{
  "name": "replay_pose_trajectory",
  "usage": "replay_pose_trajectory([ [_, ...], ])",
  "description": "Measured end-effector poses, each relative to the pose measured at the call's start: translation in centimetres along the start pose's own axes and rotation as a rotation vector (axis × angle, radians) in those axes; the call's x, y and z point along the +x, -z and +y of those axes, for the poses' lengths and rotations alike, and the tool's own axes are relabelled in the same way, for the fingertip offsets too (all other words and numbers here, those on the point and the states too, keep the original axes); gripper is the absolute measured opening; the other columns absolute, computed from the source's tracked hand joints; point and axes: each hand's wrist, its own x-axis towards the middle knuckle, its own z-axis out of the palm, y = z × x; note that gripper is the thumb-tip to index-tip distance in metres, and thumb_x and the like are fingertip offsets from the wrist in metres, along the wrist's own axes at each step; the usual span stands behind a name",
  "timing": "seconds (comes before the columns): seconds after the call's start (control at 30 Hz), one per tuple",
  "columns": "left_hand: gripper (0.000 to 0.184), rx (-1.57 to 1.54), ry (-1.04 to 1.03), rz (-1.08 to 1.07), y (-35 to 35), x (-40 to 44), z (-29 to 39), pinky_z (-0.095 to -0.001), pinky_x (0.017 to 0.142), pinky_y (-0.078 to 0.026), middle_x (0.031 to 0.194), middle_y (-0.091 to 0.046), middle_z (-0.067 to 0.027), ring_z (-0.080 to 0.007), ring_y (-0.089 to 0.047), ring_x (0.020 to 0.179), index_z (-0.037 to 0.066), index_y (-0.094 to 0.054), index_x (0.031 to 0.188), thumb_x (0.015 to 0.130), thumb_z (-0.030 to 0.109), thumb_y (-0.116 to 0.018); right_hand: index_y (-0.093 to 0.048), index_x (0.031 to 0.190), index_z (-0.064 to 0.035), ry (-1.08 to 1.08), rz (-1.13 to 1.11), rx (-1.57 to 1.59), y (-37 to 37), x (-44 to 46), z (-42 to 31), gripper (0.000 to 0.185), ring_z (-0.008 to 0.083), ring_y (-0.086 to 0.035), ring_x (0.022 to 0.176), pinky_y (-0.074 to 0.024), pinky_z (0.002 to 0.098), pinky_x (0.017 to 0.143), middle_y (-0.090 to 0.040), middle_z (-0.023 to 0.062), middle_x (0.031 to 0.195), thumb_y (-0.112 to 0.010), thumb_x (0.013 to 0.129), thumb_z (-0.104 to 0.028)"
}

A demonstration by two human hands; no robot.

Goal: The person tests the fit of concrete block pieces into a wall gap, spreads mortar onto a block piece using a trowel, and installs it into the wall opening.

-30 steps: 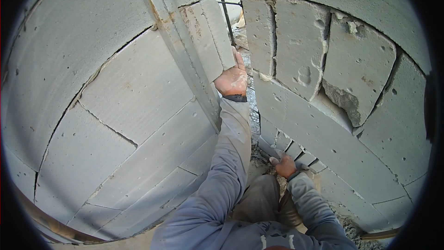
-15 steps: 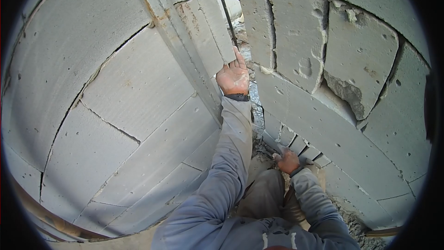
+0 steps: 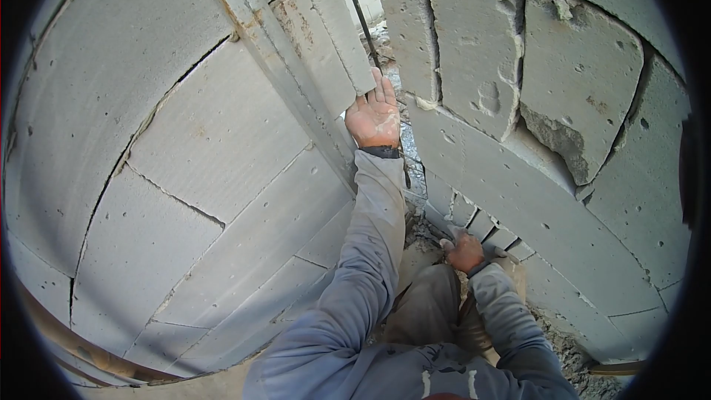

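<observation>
My left hand (image 3: 373,117) reaches up, palm showing and fingers stretched out, at the lower end of a narrow pale block piece (image 3: 342,33). Some fingertips touch or pass behind its edge, and part of them is hidden. This piece stands beside a slanting metal profile (image 3: 278,55) on the left wall. Low on the right, my right hand (image 3: 464,252) is closed near the foot of the right wall. A thin grey object (image 3: 442,224) extends from around its fingers; its shape is unclear.
Large grey blocks form the left wall (image 3: 215,126). On the right wall (image 3: 511,178), upright blocks have open joints and one broken corner. Dark rebar (image 3: 356,1) runs through the gap between the walls. Rubble (image 3: 557,330) lies at the lower right, beside my legs (image 3: 426,304).
The view has shifted slightly, so the upper blocks sit higher in it. My left hand has slid a little down from the piece, showing more of its fingers. My right hand stays low and closed.
</observation>
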Motion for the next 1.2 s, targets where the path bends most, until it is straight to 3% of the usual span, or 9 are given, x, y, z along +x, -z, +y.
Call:
replay_pose_trajectory([
  [0.13, 0.038, -0.042, -0.035, -0.030, -0.7, -0.4, -0.6, -0.0428, 0.103, -0.037, 0.127, -0.049, -0.0120, -0.0257, -0.045, 0.123, 0.004, -0.048, 0.119, 0.091, 0.029, -0.048, -0.056, 0.114, -0.0008, -0.035, -0.019, 0.007, 0.4, -0.1, -0.3, 0.046, 0.0399, -0.058, 0.098, -0.0453, 0.0456, 0.087, -0.060, 0.0228, 0.108, -0.057, 0.083, -0.036],
  [0.33, 0.036, -0.145, 0.036, -0.052, 0.4, 0.5, -0.1, -0.0429, 0.100, -0.040, 0.125, -0.052, -0.0122, -0.0261, -0.048, 0.119, 0.003, -0.049, 0.118, 0.091, 0.027, -0.048, -0.057, 0.113, -0.0012, -0.015, 0.061, 0.061, -0.1, 0.4, -0.1, 0.044, 0.0392, -0.057, 0.101, -0.0440, 0.0445, 0.089, -0.059, 0.0231, 0.111, -0.058, 0.083, -0.033],
  [0.4, 0.035, -0.118, 0.016, -0.051, 0.2, 0.1, -0.2, -0.0424, 0.098, -0.042, 0.123, -0.053, -0.0125, -0.0263, -0.050, 0.117, 0.003, -0.049, 0.117, 0.091, 0.027, -0.048, -0.058, 0.113, -0.0024, 0.086, 0.184, 0.205, 0.0, 1.1, 0.1, 0.041, 0.0395, -0.057, 0.101, -0.0443, 0.0449, 0.087, -0.059, 0.0230, 0.110, -0.059, 0.084, -0.030],
  [0.73, 0.035, -0.153, -0.001, 0.061, 0.1, 0.7, -0.3, -0.0421, 0.094, -0.046, 0.120, -0.054, -0.0145, -0.0275, -0.053, 0.113, 0.001, -0.049, 0.116, 0.091, 0.025, -0.048, -0.050, 0.125, -0.0086, -0.015, 0.051, 0.077, 1.1, 0.2, -0.5, 0.046, 0.0398, -0.056, 0.101, -0.0444, 0.0460, 0.086, -0.057, 0.0230, 0.112, -0.059, 0.084, -0.028],
  [0.83, 0.035, -0.112, 0.022, -0.001, 0.5, 0.5, -0.1, -0.0420, 0.097, -0.043, 0.121, -0.053, -0.0141, -0.0271, -0.051, 0.115, 0.001, -0.050, 0.116, 0.091, 0.026, -0.048, -0.056, 0.115, -0.0066, 0.047, 0.173, 0.078, 0.3, 0.4, -0.1, 0.041, 0.0412, -0.058, 0.090, -0.0453, 0.0475, 0.079, -0.059, 0.0224, 0.103, -0.060, 0.083, -0.032],
  [0.9, 0.036, -0.082, 0.013, -0.005, 0.5, 0.4, 0.0, -0.0418, 0.098, -0.042, 0.122, -0.053, -0.0138, -0.0267, -0.050, 0.116, 0.002, -0.050, 0.116, 0.091, 0.027, -0.048, -0.051, 0.124, -0.0077, 0.029, 0.099, 0.137, 0.5, 0.7, -0.1, 0.045, 0.0403, -0.055, 0.102, -0.0436, 0.0460, 0.087, -0.057, 0.0229, 0.113, -0.058, 0.084, -0.028],
  [1.2, 0.034, -0.089, 0.028, 0.022, 0.0, 0.7, -0.2, -0.0409, 0.097, -0.042, 0.119, -0.056, -0.0110, -0.0245, -0.052, 0.115, 0.005, -0.054, 0.114, 0.090, 0.028, -0.049, -0.051, 0.123, -0.0061, -0.009, 0.111, 0.106, 1.3, 0.3, -0.9, 0.045, 0.0396, -0.055, 0.104, -0.0430, 0.0452, 0.089, -0.057, 0.0222, 0.113, -0.059, 0.085, -0.028],
])
